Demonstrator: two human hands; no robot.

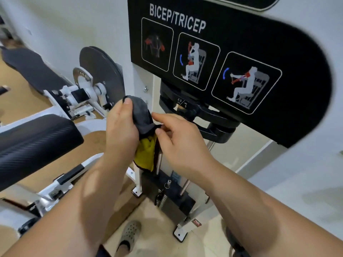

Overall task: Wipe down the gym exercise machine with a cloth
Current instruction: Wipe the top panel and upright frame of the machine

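The left hand is closed around a bunched dark grey and yellow cloth, its thumb pressed over the grey top fold while the yellow side hangs below the palm. The right hand meets it from the right, thumb and curled fingers pinching the cloth's grey edge, the forefinger stretched out above. Both hands hold the cloth in the air, just in front of the upright column of the white-framed bicep/tricep exercise machine; whether the cloth touches the column I cannot tell. Beyond the hands, to the far right, hangs the machine's black instruction placard with rounded end, printed BICEP/TRICEP over three diagrams. Under it sits a black weight-selector housing, and lower, near the floor, the dark weight stack with steel guide rods. Left of the hands stands a round black cam disc on white brackets, and nearer on the left a black ribbed padded cushion. Down between the forearms a foot in a grey perforated clog stands on the beige tiled floor.
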